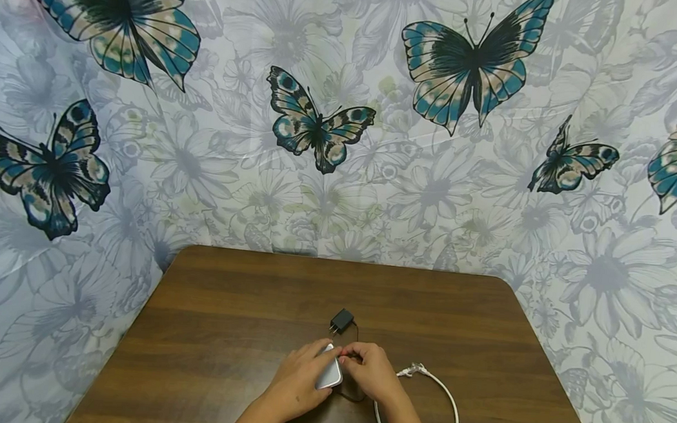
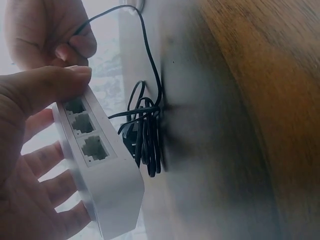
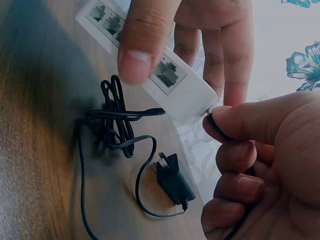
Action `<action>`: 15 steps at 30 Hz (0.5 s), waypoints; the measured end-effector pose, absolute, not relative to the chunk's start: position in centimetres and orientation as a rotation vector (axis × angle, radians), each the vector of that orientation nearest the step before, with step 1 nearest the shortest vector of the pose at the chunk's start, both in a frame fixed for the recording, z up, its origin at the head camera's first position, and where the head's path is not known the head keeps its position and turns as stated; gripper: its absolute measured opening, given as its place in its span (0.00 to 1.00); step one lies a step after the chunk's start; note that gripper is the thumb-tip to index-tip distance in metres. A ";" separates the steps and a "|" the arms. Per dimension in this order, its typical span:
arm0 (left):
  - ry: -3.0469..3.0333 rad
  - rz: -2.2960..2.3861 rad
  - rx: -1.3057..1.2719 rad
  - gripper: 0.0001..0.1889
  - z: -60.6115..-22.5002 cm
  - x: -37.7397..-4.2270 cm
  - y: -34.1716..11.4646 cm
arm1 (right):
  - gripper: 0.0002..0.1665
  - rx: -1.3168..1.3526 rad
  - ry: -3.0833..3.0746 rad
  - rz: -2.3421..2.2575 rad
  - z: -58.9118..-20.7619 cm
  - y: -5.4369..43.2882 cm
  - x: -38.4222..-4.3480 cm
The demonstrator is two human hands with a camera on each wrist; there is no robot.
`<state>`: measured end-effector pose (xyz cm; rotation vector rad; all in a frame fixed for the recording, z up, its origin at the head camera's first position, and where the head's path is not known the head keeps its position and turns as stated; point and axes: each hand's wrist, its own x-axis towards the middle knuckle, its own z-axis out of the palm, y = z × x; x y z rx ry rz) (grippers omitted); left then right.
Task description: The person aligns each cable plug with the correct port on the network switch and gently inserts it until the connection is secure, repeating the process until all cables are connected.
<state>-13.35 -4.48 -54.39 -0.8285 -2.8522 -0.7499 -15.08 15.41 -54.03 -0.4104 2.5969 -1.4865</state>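
My left hand (image 1: 299,382) grips a white network switch (image 1: 330,375), thumb across its row of ports and fingers behind it. The square Ethernet ports show in the left wrist view on the switch's face (image 2: 112,175). My right hand (image 1: 374,373) pinches the black barrel plug (image 3: 214,125) of a power cord between thumb and index finger. In the right wrist view the plug's silver tip is right at the end of the switch (image 3: 192,102). The cord trails through the right hand's curled fingers.
A black power adapter (image 1: 341,320) with metal prongs lies on the brown wooden table (image 1: 222,308) beyond the hands. Its black cord (image 3: 117,125) is bundled beside it. A white cable (image 1: 456,409) loops around the right forearm's side. A butterfly-patterned cloth (image 1: 433,178) hangs behind the table.
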 end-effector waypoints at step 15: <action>-2.779 -0.721 -0.842 0.41 -54.9 -13.4 -4.9 | 0.03 -0.445 2.633 -1.441 -54.6 15.1 -15.4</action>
